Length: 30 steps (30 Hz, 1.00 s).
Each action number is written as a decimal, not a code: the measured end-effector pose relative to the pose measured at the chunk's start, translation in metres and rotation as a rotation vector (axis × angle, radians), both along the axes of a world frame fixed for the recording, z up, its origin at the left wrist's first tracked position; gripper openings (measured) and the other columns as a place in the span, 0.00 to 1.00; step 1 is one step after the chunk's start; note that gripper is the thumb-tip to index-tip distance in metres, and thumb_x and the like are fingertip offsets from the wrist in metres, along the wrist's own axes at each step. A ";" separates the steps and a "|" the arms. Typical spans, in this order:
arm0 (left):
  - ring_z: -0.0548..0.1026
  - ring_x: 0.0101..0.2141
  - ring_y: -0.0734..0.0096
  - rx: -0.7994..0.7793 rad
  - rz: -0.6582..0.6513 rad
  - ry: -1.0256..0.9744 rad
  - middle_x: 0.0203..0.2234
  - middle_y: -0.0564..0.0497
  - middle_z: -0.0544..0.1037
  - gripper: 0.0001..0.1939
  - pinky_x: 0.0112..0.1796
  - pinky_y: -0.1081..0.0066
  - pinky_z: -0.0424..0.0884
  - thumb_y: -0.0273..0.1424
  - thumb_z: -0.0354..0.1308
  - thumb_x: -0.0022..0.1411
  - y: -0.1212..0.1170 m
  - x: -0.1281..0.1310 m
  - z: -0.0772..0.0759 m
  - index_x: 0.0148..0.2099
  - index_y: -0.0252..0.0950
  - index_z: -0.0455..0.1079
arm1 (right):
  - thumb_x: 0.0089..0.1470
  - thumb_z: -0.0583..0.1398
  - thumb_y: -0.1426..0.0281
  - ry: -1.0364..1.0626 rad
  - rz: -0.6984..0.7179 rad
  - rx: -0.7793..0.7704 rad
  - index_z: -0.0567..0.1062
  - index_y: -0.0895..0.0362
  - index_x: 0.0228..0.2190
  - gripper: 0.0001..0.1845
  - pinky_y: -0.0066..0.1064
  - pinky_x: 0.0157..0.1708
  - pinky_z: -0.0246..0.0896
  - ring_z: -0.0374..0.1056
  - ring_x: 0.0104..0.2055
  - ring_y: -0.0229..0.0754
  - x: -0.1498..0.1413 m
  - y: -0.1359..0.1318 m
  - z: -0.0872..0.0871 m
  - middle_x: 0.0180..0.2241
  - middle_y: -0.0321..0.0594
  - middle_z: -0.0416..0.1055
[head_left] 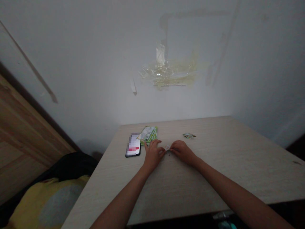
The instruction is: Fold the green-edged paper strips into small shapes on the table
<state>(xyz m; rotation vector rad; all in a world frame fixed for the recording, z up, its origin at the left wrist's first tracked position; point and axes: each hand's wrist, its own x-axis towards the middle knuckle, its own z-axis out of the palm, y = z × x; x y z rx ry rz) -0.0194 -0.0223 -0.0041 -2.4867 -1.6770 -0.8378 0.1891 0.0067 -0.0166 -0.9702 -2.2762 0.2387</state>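
Note:
A small whitish piece of paper (167, 147) is between my two hands, just above or on the table. My right hand (183, 152) has its fingertips pinched on the paper's right side. My left hand (152, 154) has its thumb and a finger at the left edge, while its other fingers reach toward a stack of green and white printed cards or packets (149, 133). The print on the paper is too small to read. Beyond my right hand lies a small folded green and white piece (189, 135).
Left of the stack a phone (133, 147) with a lit, blurred screen lies on the pale wooden table (186, 190). A wall with peeling clear tape (162, 73) rises behind. Yellow and grey fabric (47, 203) sits beside the table at lower left, near a wooden panel (21, 136).

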 end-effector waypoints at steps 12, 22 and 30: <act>0.60 0.59 0.58 -0.052 0.096 -0.064 0.53 0.51 0.70 0.06 0.59 0.39 0.41 0.39 0.61 0.59 -0.003 0.004 0.003 0.34 0.47 0.78 | 0.55 0.63 0.68 0.061 -0.010 0.045 0.77 0.56 0.28 0.05 0.38 0.47 0.59 0.66 0.43 0.45 0.003 0.006 -0.005 0.33 0.41 0.74; 0.58 0.60 0.55 -0.070 0.173 -0.062 0.55 0.48 0.69 0.12 0.58 0.34 0.39 0.41 0.57 0.62 -0.001 0.012 -0.001 0.33 0.42 0.77 | 0.52 0.64 0.70 0.039 -0.154 -0.029 0.76 0.58 0.28 0.04 0.39 0.49 0.58 0.64 0.46 0.47 -0.001 0.009 -0.014 0.38 0.45 0.72; 0.57 0.61 0.51 -0.109 0.202 -0.059 0.56 0.46 0.68 0.13 0.58 0.32 0.39 0.41 0.57 0.62 -0.001 0.015 0.001 0.33 0.40 0.76 | 0.55 0.62 0.69 -0.030 -0.208 -0.047 0.77 0.58 0.32 0.05 0.39 0.53 0.55 0.61 0.50 0.47 -0.006 0.004 -0.010 0.43 0.45 0.70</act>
